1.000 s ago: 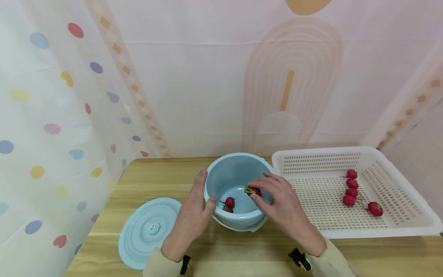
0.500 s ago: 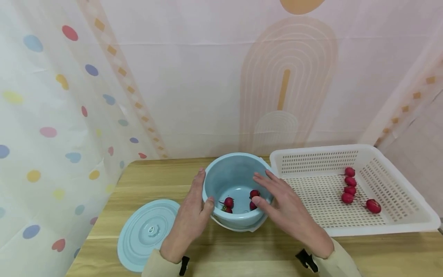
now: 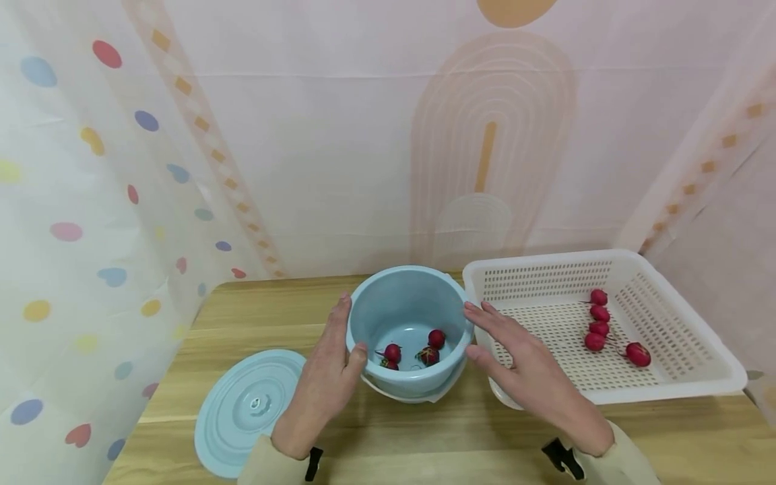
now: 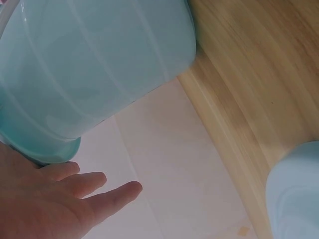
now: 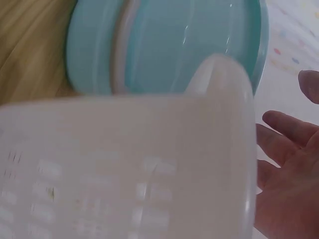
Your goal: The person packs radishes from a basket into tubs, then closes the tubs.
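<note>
A light blue bucket [image 3: 405, 391] stands on the table, with several red radishes [image 3: 392, 352] on its floor. Against the bucket's left side rests my left hand [image 3: 327, 377], its fingers extended along the outside and the thumb near the rim. In the left wrist view those fingers [image 4: 112, 199] look straight beneath the bucket's rim. My right hand [image 3: 527, 364] is just right of the bucket, over the near left corner of a white basket [image 3: 667, 387]. Its fingers are spread and hold nothing. Several more radishes [image 3: 599, 313] lie inside the basket toward its right side.
A round light blue lid [image 3: 242, 411] lies flat on the wooden table [image 3: 424, 451], left of the bucket. Behind the table hangs a patterned curtain [image 3: 339, 168]. The basket's left wall stands close to the bucket.
My right hand has let go of a radish inside the bucket and moved out to the right, over the basket's corner. My left hand stays at the bucket. The head view has shifted slightly.
</note>
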### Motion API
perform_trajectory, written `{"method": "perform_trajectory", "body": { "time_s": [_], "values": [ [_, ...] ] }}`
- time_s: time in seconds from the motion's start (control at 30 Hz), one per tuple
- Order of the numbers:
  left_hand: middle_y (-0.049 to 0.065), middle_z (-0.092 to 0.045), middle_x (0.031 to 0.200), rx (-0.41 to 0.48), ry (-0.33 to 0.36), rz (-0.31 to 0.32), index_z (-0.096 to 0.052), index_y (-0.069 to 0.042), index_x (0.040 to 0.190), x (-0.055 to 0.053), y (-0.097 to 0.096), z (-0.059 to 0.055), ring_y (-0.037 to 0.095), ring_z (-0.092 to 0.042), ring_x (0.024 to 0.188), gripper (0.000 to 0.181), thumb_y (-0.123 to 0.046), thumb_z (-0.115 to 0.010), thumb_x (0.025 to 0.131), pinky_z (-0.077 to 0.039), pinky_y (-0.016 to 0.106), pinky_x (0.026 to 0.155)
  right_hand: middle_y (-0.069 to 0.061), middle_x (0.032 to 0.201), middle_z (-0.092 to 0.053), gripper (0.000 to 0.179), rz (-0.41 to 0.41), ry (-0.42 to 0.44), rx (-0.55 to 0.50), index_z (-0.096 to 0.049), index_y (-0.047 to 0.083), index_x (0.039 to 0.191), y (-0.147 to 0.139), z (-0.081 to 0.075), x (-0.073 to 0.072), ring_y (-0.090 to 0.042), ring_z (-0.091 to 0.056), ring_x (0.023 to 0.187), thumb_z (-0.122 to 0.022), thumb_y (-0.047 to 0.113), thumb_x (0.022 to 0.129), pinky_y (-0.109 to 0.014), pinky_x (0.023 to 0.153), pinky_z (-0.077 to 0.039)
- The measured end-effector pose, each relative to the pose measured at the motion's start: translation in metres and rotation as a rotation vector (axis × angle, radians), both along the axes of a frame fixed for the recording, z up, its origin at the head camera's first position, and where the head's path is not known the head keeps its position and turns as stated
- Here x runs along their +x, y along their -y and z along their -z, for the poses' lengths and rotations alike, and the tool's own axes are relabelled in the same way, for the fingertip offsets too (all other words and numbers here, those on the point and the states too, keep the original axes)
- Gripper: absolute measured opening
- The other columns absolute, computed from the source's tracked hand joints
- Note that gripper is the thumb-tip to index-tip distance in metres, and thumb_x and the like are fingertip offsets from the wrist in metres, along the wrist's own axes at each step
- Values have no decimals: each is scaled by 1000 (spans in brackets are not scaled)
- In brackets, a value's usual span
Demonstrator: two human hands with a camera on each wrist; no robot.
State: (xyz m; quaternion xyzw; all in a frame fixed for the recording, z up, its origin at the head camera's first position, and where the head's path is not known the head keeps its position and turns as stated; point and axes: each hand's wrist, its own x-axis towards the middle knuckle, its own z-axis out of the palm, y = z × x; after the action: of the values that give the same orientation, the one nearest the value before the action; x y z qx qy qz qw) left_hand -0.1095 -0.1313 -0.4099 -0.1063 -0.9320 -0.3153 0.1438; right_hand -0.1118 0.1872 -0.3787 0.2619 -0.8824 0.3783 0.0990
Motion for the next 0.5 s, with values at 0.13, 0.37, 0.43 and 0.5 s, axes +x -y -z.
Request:
{"method": "perform_trajectory", "body": {
  "time_s": [0.13,0.37,0.43,0.5],
  "values": [
    [10,-24,171,7,2,6,-19,-8,166,0,0,0,34,-32,152,75,-27,-47,100,-40,60,112,1,156,-51,51,15,-22,4,-57,18,150,-13,0,0,-29,-41,148,-67,29,101,-66,112,-36],
    [9,-24,171,7,-16,10,-20,-8,166,-1,1,1,34,-34,151,74,-28,-48,100,-43,60,109,1,151,-57,49,81,-97,26,-61,23,146,-41,0,1,-31,-51,140,-71,23,98,-62,108,-42],
    [8,-24,171,7,-25,16,-21,-7,165,-1,1,1,34,-33,152,74,-27,-48,100,-42,60,110,-2,148,-59,49,104,-112,29,-62,23,145,-49,0,1,-32,-55,137,-72,21,97,-55,109,-44],
    [8,-24,171,8,-29,19,-21,-8,166,-2,1,1,33,-32,153,73,-26,-47,100,-41,59,111,-5,146,-61,48,124,-111,28,-64,23,143,-58,-1,0,-35,-56,134,-73,21,96,-51,110,-44]
  ]
}}
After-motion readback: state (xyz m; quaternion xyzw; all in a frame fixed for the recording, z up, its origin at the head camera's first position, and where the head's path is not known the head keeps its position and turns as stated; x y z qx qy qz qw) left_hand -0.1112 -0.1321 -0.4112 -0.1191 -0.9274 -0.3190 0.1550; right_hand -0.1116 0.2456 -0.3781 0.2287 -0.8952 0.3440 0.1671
